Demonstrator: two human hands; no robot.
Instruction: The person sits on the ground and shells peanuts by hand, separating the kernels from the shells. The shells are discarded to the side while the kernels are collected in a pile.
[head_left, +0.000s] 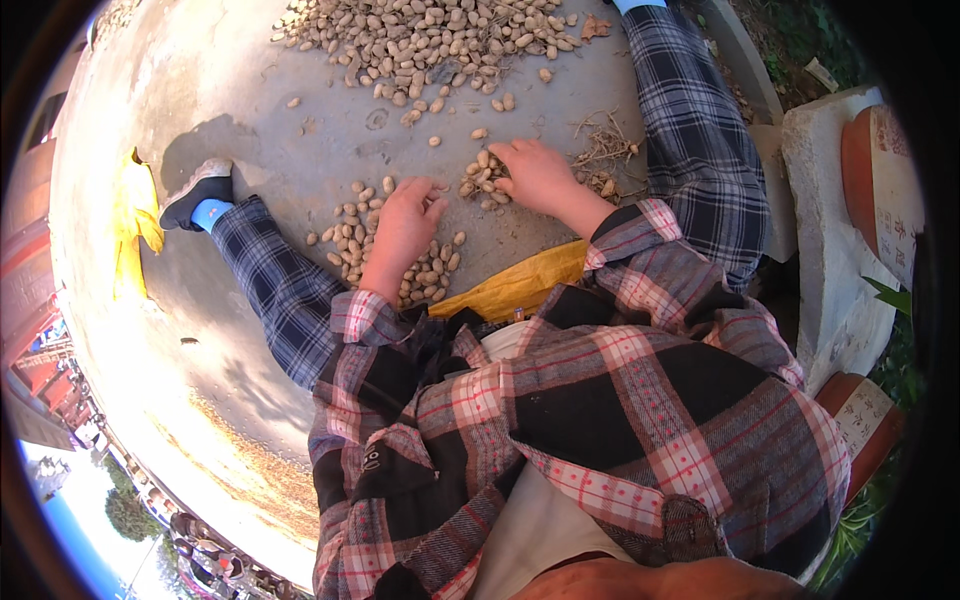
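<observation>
My left hand (409, 225) hovers over a spread of unshelled peanuts (349, 232) between my legs. Its fingers curl loosely, and their undersides are hidden. To its right, my right hand (536, 176) reaches over a small heap of peanuts (480, 176) with some stem bits in it. The thumb and forefinger of that hand are apart at the heap's edge. A large pile of peanuts (420, 37) lies farther out on the concrete floor (322, 142). A yellow woven sheet or sack (517, 285) shows just in front of my body.
Dry roots and stems (607, 142) lie beside my right leg (694, 127). A concrete block (832, 225) and terracotta-coloured pots (885, 180) bearing writing stand at the right. Past my left shoe (199, 195) is a yellow cloth or bag (135, 225).
</observation>
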